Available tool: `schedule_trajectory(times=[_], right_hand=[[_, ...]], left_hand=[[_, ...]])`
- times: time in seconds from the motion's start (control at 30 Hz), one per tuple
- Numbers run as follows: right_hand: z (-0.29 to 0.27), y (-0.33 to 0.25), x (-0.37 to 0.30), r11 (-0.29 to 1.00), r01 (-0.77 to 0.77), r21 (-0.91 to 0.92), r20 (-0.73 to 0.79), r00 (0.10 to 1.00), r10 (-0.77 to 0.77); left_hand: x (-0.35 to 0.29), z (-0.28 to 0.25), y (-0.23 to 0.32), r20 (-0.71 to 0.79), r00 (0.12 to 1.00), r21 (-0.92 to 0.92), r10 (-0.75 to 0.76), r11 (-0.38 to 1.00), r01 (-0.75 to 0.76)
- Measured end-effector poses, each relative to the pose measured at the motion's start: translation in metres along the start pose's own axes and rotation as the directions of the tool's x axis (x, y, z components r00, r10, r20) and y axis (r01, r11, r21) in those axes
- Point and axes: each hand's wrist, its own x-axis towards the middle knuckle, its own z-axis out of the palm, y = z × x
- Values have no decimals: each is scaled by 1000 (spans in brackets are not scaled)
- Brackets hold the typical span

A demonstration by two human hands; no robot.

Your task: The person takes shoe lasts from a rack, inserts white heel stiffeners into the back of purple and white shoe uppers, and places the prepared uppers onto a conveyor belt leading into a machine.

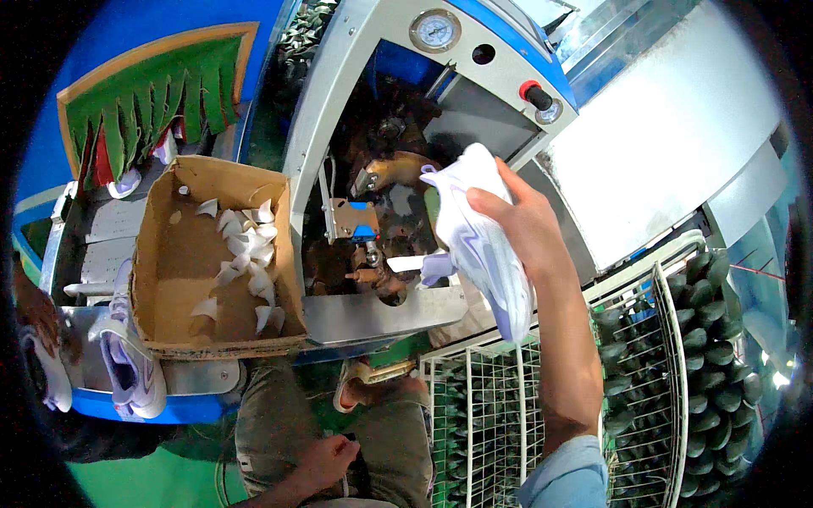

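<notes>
My right hand (529, 222) grips a white and lavender shoe (484, 245) in front of the machine's opening, with its thumb and fingers wrapped over one end. From the shoe's side toward the machine a lavender tab (438, 267) sticks out. A narrow white strip (406, 264) extends beyond that tab, near the metal parts inside. Low over my lap is my left hand (330, 460), its fingers curled closed. Something small and dark shows beside those fingers, but I cannot make out what it is.
A cardboard box (169, 326) with several curved white pieces (246, 245) stands left of the machine (381, 320). Further left, another person's hand (34, 300) is by a shoe (52, 377); another shoe (131, 372) lies nearby. Wire racks (487, 415) hold dark shoe-shaped forms at right.
</notes>
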Motion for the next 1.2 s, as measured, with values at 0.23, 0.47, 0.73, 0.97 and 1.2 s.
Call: schedule_trajectory(times=[0.23, 0.47, 0.73, 0.97, 1.2], right_hand=[[41, 5, 48, 643, 18, -766, 100, 991, 91], [33, 52, 53, 718, -26, -695, -84, 995, -44], [50, 38, 38, 792, 103, -602, -148, 960, -237], [55, 63, -33, 708, 175, -684, -342, 781, -523], [65, 99, -194, 675, 323, -663, -363, 650, -667]], left_hand=[[18, -1, -24, 141, 990, -7, 10, 1000, -9], [15, -24, -4, -21, 999, 66, -39, 997, 40], [8, -34, 24, -109, 991, 271, 82, 961, -50], [2, -19, 66, -102, 958, 481, 269, 856, -189], [25, -18, 93, -134, 923, 175, 361, 925, -336]])
